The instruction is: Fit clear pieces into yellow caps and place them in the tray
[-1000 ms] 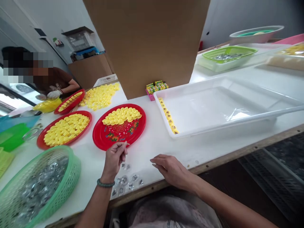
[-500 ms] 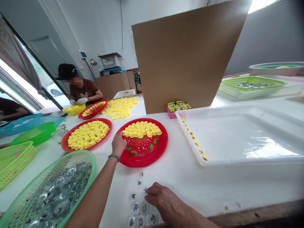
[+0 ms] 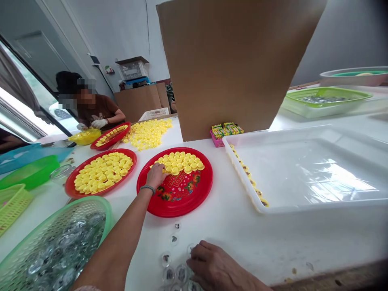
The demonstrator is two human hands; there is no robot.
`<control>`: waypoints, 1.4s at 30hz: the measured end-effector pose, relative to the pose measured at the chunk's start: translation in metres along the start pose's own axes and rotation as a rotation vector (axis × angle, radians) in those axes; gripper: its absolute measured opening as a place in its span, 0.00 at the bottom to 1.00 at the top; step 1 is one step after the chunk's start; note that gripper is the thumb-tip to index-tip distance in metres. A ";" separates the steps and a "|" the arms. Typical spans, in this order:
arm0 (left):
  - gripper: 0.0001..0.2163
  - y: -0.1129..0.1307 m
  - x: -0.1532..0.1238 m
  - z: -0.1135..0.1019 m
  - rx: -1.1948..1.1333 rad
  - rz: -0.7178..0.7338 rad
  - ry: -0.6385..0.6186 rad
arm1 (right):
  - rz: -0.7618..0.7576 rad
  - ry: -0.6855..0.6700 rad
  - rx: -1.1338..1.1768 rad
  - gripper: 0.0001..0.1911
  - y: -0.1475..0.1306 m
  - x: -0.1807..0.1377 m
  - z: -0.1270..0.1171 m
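plainly, yellow caps [image 3: 178,159] are lying on the flowered red plate [image 3: 183,207], their group's long axis running left-right; the left hand [image 3: 155,175] is curling over its left end, the right hand [image 3: 212,264] over clear discs [image 3: 182,273], both half-closed, holds unclear.

Grey-green beaded bracelet [image 3: 148,188] on left wrist, bare forearms [image 3: 121,238], bare fingers [image 3: 199,254]

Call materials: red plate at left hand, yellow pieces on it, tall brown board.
Red plate: likely plastic, glossy; sheen on rim. Yellow pieces: probably plastic, smooth, shiny; highlights, uniform shapes. Brown board: looks like cardboard, matt; plain tan face without shine.
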State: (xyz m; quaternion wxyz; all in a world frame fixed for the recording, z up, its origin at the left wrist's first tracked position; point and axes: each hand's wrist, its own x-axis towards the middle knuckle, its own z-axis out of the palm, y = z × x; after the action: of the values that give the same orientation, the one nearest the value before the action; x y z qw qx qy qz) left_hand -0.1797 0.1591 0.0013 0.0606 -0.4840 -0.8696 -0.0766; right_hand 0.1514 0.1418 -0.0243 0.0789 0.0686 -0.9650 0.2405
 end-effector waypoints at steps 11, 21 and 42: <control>0.10 0.002 0.000 -0.001 0.010 -0.027 -0.019 | -0.022 0.003 0.076 0.11 -0.004 -0.004 -0.004; 0.10 0.013 -0.028 -0.017 -0.007 -0.034 -0.014 | 0.483 0.354 0.928 0.15 0.012 -0.009 -0.019; 0.08 0.134 -0.163 -0.030 -0.871 0.208 -0.212 | 0.598 0.557 1.296 0.12 0.033 -0.043 -0.045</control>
State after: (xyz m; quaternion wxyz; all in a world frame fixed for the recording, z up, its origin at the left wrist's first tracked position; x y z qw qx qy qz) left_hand 0.0209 0.0869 0.0109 -0.2302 -0.5543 -0.7045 -0.3786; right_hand 0.1930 0.1960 -0.0078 0.1948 -0.2260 -0.5529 0.7780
